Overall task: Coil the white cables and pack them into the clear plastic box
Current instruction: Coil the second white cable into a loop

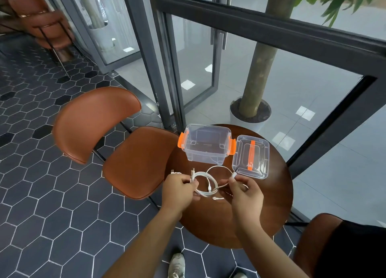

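White cables (205, 178) lie in loose loops on the small round brown table (277, 196), between my two hands. My left hand (180, 189) grips a bundle of loops at the left side. My right hand (244, 191) pinches a cable end with its plug sticking up near the lid. The clear plastic box (205, 147) with orange latches stands open and empty at the table's far side. Its clear lid (251, 156) with an orange handle lies flat to the right of the box.
A brown leather chair (117, 140) stands left of the table, another chair (317, 242) at the lower right. A potted tree (250, 108) and dark-framed glass doors are behind the table. My shoes show on the hexagon-tiled floor below.
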{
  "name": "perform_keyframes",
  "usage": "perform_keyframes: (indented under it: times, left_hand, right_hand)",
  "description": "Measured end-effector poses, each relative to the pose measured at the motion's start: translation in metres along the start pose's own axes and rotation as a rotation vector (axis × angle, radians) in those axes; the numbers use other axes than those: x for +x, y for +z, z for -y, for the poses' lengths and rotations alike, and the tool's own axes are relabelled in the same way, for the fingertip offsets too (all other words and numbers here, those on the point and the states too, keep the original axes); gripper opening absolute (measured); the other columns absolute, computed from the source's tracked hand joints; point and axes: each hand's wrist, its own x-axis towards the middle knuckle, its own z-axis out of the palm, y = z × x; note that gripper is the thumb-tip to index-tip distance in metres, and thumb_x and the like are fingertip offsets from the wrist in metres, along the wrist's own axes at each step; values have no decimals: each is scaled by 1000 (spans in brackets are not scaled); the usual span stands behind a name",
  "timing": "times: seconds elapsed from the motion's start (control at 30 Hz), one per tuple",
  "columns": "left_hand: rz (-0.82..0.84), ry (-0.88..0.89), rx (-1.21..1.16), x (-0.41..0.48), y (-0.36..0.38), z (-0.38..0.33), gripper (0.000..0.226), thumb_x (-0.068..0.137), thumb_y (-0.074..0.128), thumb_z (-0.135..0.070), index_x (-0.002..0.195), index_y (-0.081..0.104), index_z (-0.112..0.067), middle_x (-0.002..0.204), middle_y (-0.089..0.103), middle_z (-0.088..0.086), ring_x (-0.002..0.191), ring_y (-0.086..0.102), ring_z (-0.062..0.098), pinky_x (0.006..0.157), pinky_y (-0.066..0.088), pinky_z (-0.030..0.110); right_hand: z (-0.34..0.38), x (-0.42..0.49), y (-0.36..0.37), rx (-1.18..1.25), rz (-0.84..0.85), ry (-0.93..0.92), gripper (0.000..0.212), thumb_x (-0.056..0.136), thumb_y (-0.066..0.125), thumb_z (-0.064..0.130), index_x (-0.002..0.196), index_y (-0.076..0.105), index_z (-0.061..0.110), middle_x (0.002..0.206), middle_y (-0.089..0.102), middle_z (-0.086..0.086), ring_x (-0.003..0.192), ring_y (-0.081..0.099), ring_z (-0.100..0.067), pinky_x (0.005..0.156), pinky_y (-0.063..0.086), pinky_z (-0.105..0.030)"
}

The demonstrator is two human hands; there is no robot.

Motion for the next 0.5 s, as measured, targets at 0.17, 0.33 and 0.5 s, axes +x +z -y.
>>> perform_keyframes:
  times: [0.17, 0.33, 0.5]
  left_hand:
    - [26, 140, 117, -3, 5, 3, 12, 91, 66, 1, 93, 78, -3, 68, 69, 1, 54, 72, 17, 61, 63, 33]
    - [117, 255, 271, -3, 2, 3, 12, 89, 68, -3, 93, 79, -8, 74, 73, 2, 55, 72, 19, 62, 62, 36]
    - [81, 256, 330, 3, -4, 8, 14, 85, 72, -9, 96, 80, -14, 76, 77, 1, 55, 72, 18, 66, 62, 38]
  right_hand:
    - [-5, 23, -2, -67, 27, 248, 4, 93, 67, 4, 94, 69, 1, 75, 75, -16, 71, 73, -28, 71, 64, -42]
    - [-11, 40, -9, -218, 372, 407, 12, 93, 67, 6, 98, 76, 1, 80, 74, -15, 63, 69, -20, 55, 55, -28]
    - [-11, 41, -8, -178, 588, 485, 15, 93, 62, 7, 92, 77, 7, 86, 58, -17, 66, 55, -19, 55, 49, -26]
